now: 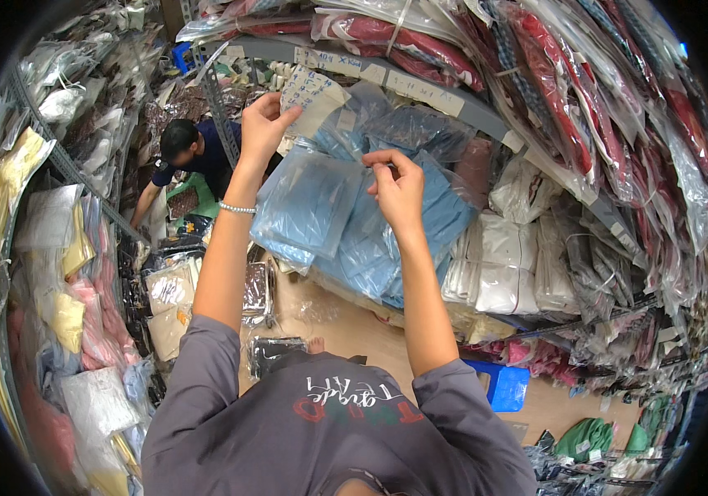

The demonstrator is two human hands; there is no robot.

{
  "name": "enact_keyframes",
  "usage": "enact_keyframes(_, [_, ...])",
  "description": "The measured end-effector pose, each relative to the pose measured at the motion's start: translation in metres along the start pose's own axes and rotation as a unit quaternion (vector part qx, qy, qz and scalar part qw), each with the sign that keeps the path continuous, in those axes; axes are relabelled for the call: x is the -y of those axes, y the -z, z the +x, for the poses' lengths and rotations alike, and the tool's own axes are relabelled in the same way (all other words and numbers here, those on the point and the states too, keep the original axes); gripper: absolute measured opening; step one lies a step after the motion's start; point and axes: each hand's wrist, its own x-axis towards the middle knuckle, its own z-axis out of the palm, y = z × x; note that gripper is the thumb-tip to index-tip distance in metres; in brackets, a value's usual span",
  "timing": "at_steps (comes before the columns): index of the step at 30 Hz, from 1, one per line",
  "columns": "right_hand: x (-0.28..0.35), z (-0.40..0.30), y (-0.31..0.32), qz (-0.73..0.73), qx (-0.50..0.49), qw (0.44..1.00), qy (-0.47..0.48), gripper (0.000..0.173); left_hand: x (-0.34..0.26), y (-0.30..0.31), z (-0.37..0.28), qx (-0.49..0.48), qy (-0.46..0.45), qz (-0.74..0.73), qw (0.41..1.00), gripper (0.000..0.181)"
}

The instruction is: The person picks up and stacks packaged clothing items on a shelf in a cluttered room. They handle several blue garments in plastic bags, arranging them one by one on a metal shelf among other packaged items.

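Observation:
My left hand (265, 127), with a beaded bracelet (237, 209) at the wrist, is raised at the shelf front. Its fingers grip the left edge of a creased paper sheet (320, 102) that bears handwriting. My right hand (398, 186) is held over a pile of light blue garments (366, 242) in clear plastic bags, its fingers bent. Whether it pinches a bag's edge is not clear. One flat bagged blue garment (310, 198) lies on top at the pile's left, beneath my left forearm.
Metal shelving (484, 118) curves overhead, loaded with bagged red garments (391, 40). White bundles (506, 263) sit right of the blue pile. A person (196, 152) bends down at the left. A blue plastic stool (506, 385) and black packages (276, 353) are on the floor.

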Motion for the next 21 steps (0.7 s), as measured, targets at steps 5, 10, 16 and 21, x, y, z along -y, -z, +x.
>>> enact_keyframes(5, [-0.011,-0.012,0.015,0.026,0.009,0.999,-0.047,0.017,0.004,0.003,-0.005,-0.013,-0.003,0.036,0.999,0.035])
enact_keyframes(10, [-0.031,-0.028,0.031,0.055,-0.008,0.994,-0.09,0.016,0.006,0.002,-0.006,-0.037,-0.011,0.058,0.998,0.036])
enact_keyframes(16, [-0.038,-0.037,0.049,0.065,-0.007,0.991,-0.119,0.017,0.01,0.001,-0.006,-0.056,-0.015,0.068,0.996,0.035])
enact_keyframes(21, [-0.045,-0.035,0.063,0.059,-0.011,0.992,-0.111,0.017,0.008,-0.001,-0.008,-0.07,-0.009,0.074,0.995,0.035])
